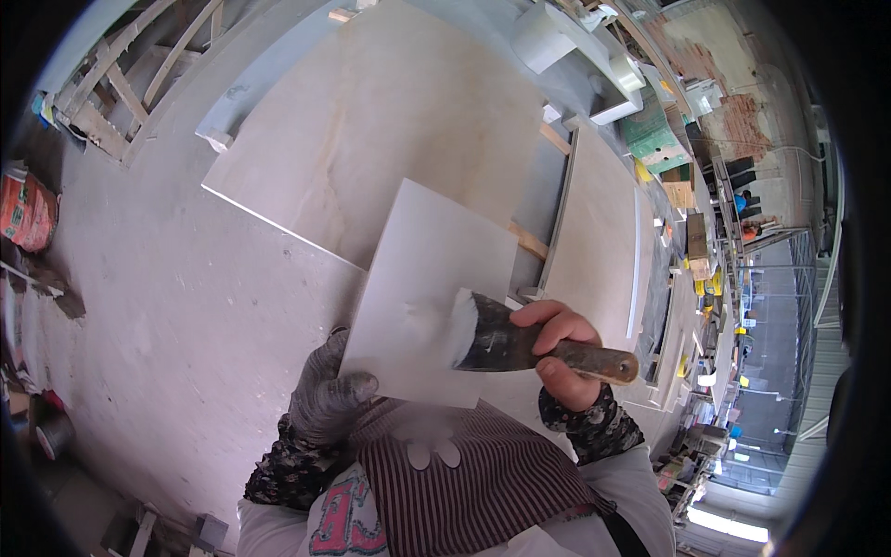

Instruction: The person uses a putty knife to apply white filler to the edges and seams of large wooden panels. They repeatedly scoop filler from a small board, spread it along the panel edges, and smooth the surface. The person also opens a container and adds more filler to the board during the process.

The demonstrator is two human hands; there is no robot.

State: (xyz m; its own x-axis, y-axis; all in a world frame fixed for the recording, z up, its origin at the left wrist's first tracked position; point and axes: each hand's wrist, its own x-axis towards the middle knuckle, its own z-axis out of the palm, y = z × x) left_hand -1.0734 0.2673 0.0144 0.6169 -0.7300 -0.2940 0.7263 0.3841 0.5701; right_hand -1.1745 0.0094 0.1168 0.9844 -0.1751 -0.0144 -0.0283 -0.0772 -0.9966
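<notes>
The gloved left hand (332,395) is clasped on the board (422,255) near its lower-left corner, thumb on the face, the other fingers partly hidden by the edge. The board is held up in front of the apron (483,478), its upper part overlapping the slab (399,111) in view; whether they touch, I cannot tell. The bare right hand (568,357) is curled around the scraper (501,339), the blade reaching in over the board's right edge, white paste (461,325) along its tip.

The board looks gripped on one side only, so a hard push of the blade near the right edge could twist it or tip it out of the glove. A blade corner dug in at a steep angle could score the face. Paste left thick at the tip could drop past the board's lower edge onto the apron, and the smooth handle might turn in loose fingers.
</notes>
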